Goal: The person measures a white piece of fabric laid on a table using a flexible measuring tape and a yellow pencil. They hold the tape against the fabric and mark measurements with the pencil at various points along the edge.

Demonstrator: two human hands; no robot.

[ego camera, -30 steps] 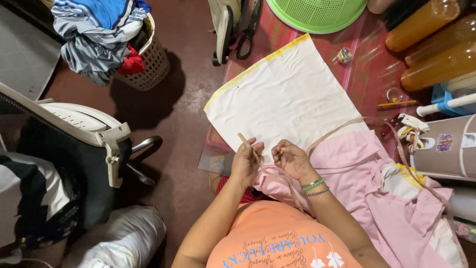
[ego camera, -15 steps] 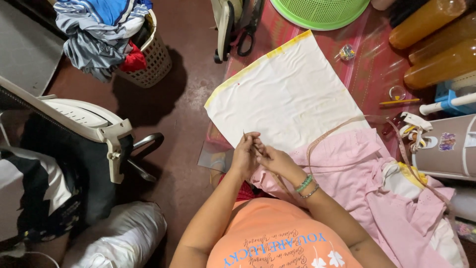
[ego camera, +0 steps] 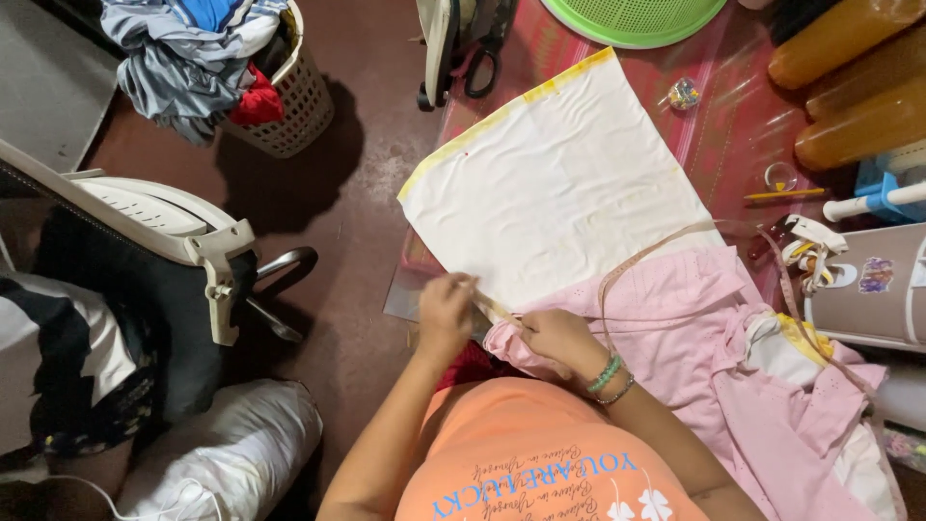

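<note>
My left hand (ego camera: 446, 314) and my right hand (ego camera: 558, 337) hold a pale measuring tape (ego camera: 494, 309) stretched between them, at the near edge of a white sheet with a yellow border (ego camera: 555, 183). The tape loops away to the right over the pink garment (ego camera: 694, 328), which lies bunched under my right hand. My right wrist wears beaded bracelets. Both hands pinch the tape close together, the left at the sheet's near corner, the right on the pink cloth's edge.
A laundry basket of clothes (ego camera: 289, 96) stands at top left, scissors (ego camera: 480, 69) and a green basket (ego camera: 637, 17) at top. Orange bottles (ego camera: 858, 87), a pencil (ego camera: 783, 195) and a grey container (ego camera: 868, 285) sit right. A white chair frame (ego camera: 174, 227) and pillow (ego camera: 231, 444) lie left.
My hands came together, then drew apart along the tape. The left hand shifted left to the sheet's near corner and the tape is pulled taut between them.
</note>
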